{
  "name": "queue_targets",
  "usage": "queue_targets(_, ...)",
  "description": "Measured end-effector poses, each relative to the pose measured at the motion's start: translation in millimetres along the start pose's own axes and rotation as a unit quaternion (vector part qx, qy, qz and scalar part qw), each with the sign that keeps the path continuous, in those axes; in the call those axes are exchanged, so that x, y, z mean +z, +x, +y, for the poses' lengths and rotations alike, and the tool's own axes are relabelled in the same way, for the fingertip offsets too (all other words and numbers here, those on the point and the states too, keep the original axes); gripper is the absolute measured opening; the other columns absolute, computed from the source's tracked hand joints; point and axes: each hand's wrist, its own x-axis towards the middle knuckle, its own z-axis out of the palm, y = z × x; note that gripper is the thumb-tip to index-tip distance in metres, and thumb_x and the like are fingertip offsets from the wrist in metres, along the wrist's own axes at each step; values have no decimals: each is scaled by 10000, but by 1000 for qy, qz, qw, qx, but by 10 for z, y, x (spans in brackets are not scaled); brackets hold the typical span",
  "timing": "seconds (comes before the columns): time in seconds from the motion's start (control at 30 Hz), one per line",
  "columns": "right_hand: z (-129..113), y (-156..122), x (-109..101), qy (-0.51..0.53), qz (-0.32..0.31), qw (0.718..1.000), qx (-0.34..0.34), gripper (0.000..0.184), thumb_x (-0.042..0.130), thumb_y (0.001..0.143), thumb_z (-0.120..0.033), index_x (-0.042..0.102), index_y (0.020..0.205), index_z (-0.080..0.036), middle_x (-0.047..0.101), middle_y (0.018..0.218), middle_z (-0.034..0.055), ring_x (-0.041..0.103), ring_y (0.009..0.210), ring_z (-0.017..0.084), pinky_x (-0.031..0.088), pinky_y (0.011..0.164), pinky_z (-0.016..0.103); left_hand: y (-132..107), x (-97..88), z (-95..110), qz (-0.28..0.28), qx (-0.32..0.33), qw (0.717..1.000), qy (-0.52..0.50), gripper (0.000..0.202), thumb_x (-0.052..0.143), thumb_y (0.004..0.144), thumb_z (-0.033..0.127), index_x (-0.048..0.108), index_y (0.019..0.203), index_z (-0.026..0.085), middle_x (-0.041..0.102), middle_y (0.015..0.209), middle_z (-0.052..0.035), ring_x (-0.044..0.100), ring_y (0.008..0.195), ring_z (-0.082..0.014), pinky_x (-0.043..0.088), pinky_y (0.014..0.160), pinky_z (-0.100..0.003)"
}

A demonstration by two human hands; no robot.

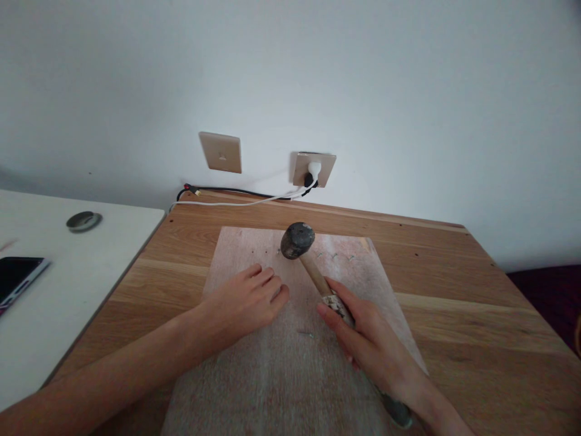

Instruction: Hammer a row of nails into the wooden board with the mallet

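My right hand (363, 333) is closed round the handle of a rubber mallet (298, 240), whose dark head hangs over the far part of a thin wooden board (267, 387). Loosely curled, my left hand (249, 297) rests on or just above the board, left of the mallet. Its palm and fingertips are hidden. Along the board's far side runs a row of small nails or screws (335, 255), several of them standing up, partly behind the mallet head. Nearer me, between the hands, a loose nail or screw (305, 333) lies flat.
Under the board is a wooden tabletop (454, 327). Black and white cables (245, 203) run along its back edge to a wall socket (314, 169). To the left, a white table (122, 242) carries a round grey dish or lid (82, 221) and a dark-screened device (18, 278).
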Motion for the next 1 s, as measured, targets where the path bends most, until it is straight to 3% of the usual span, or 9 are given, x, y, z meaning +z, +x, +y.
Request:
queue_targets(0.07, 6, -10, -8, 11, 4, 1000, 0, 610, 470, 1060, -549, 532, 1485, -115, 485, 498, -90, 488, 377, 122, 388, 364, 218, 11, 52, -151, -14, -40, 998, -53, 160, 574, 953, 104, 693, 1047, 153, 709, 969, -69, 665, 936, -216, 527, 821, -336)
queue_targets(0.13, 6, -13, -14, 23, 6, 1000, 4, 625, 473, 1057, -553, 521, 1486, -101, 491, 506, -90, 483, 385, 115, 396, 364, 208, 33, 133, -341, -1, -131, 979, -153, 195, 538, 986, 129, 710, 1071, 167, 722, 1046, -69, 676, 963, -185, 536, 846, -302)
queue_targets(0.23, -1, -10, -22, 35, 10, 999, 14, 671, 481, 1051, -570, 483, 1515, -85, 499, 502, -92, 479, 386, 110, 407, 365, 197, 81, 275, -585, 58, -273, 913, -297, 186, 554, 997, 201, 725, 1069, 192, 746, 1031, -36, 686, 912, -146, 543, 836, -264)
queue_targets(0.3, -6, -8, -30, 38, 7, 999, 19, 698, 484, 1049, -577, 456, 1538, -79, 497, 492, -97, 476, 379, 109, 412, 364, 194, 106, 349, -665, 81, -312, 883, -341, 159, 592, 968, 215, 736, 1033, 197, 756, 983, -21, 677, 860, -137, 541, 819, -258)
queue_targets(0.57, -63, 0, -49, 40, 3, 999, 18, 704, 489, 1052, -568, 445, 1564, -86, 506, 482, -93, 496, 374, 113, 403, 371, 188, 95, 393, -628, 85, -310, 872, -370, 148, 613, 908, 221, 745, 969, 197, 752, 897, -8, 645, 768, -123, 531, 779, -253)
queue_targets(1.0, -91, 42, 11, 26, -13, 1000, -5, 651, 474, 1071, -558, 483, 1534, -101, 498, 511, -91, 491, 397, 115, 414, 379, 207, 102, 395, -641, 68, -310, 866, -387, 145, 639, 903, 212, 773, 956, 195, 745, 902, -20, 669, 810, -136, 531, 801, -262)
